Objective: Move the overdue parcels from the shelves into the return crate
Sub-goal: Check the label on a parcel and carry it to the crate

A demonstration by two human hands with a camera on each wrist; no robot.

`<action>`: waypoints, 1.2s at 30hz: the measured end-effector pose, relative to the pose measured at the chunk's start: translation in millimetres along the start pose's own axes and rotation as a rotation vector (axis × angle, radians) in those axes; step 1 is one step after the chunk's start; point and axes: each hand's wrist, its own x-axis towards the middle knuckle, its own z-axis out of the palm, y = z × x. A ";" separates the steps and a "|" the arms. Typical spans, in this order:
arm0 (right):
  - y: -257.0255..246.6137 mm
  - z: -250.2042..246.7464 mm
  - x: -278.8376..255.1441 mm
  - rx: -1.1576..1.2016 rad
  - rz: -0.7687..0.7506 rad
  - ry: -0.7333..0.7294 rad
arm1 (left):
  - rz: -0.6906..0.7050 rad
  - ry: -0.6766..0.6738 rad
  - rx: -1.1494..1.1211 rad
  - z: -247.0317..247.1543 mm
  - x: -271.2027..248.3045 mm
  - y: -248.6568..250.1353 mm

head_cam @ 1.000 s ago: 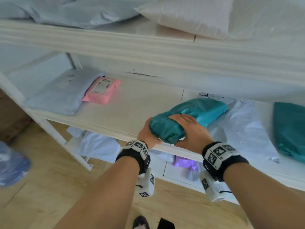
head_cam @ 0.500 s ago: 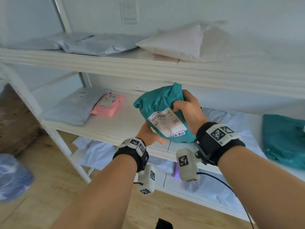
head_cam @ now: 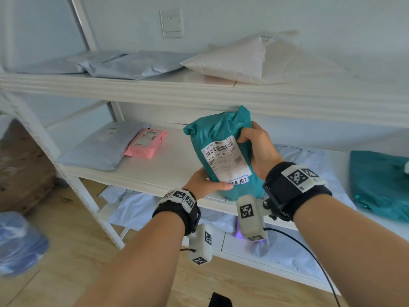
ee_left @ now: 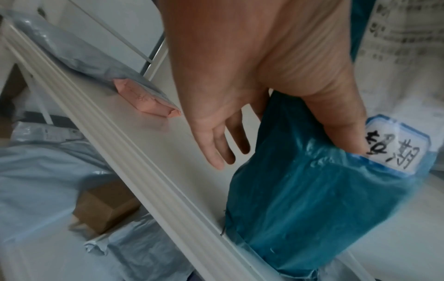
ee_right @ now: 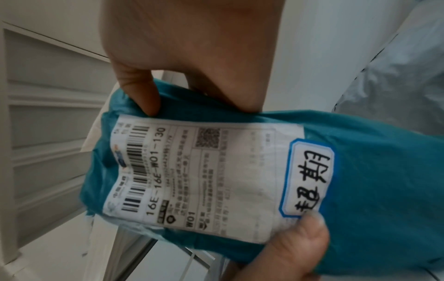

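We are holding the teal parcel (head_cam: 223, 151) upright, left hand (head_cam: 204, 183) and right hand (head_cam: 257, 149) fingers clamped on it, to read its label (head_cam: 225, 161) (sticker (ee_right: 307, 176) handwritten).

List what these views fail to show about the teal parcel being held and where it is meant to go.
- Return crate: in no view.
- Teal parcel back: faces away in the head view.
- Shipping label small print: too blurred in the right wrist view.
- Left hand thumb: covers part of the blue-edged sticker.
- Right hand fingers: behind the parcel.
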 end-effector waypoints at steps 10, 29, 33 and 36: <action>24.1 -20.1 -12.2 -0.254 0.046 -0.021 | -0.127 -0.074 -0.140 -0.7 -11.7 5.0; 92.2 -80.8 -71.4 -0.041 0.406 0.167 | -0.259 -0.345 -0.169 50.0 -33.5 -14.3; 93.8 -79.1 -76.7 -0.054 0.412 0.203 | -0.251 -0.352 -0.187 49.5 -30.0 -17.7; 97.8 -74.3 -79.8 -0.056 0.421 0.229 | -0.251 -0.366 -0.188 45.2 -29.8 -22.0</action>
